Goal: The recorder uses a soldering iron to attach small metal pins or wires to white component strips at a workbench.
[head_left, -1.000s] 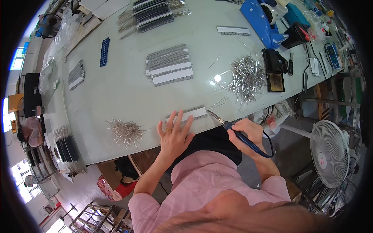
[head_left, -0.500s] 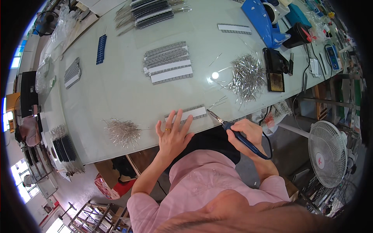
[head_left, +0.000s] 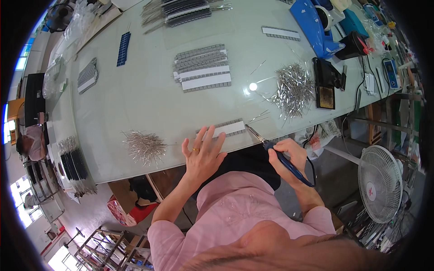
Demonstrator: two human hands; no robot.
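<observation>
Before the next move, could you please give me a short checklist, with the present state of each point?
1. Strip under the left hand: ok, spread fingers over its left part.
2. Soldering iron gripped by its handle in the right hand: ok.
3. Left fingers away from the iron's tip: ok, tip by the strip's right end.
4. Loose wires away from tip: not ok, several lie close.
5. Tip hot: cannot tell.

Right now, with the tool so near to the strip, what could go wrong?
The soldering iron in the right grip has its tip near the right end of the grey-and-white strip; if hot, it might scorch that end. The left grip rests over the strip's left part, so a slip could burn its fingers. Loose wires near the tip might get knocked.
</observation>
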